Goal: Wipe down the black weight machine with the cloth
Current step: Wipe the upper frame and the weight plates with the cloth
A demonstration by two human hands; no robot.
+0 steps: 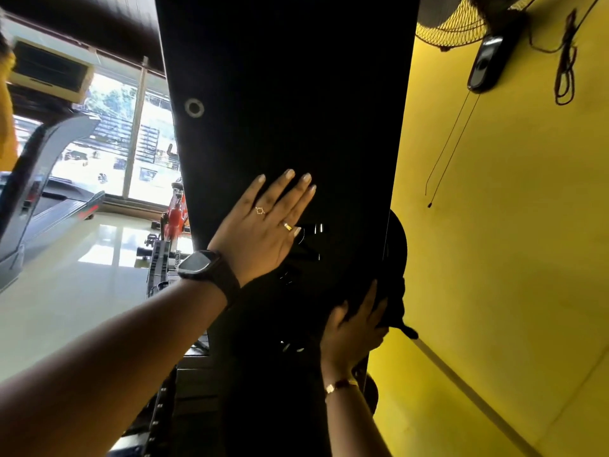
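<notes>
Up close, the black weight machine (290,94) fills the middle of the view as a tall glossy panel. Raised shiny lettering (309,242) sits low on it, partly under the thumb, too dark and broken up to read. A small metal ring fitting (194,107) shows near its left edge.

The left hand (260,232) lies flat on the panel, fingers straight and slightly spread, with two rings and a dark watch (204,265) at the wrist. Lower right, the right hand (349,334), wearing a bracelet (339,385), has its fingers curled round a black cloth (392,301) at the panel's right edge.

A yellow wall (494,258) stands just beside the machine, carrying a fan (461,24) and a looped cord (565,61). To the left are a bright window (115,127), a grey treadmill (49,166), a red machine (176,212) and a shiny floor (66,291).
</notes>
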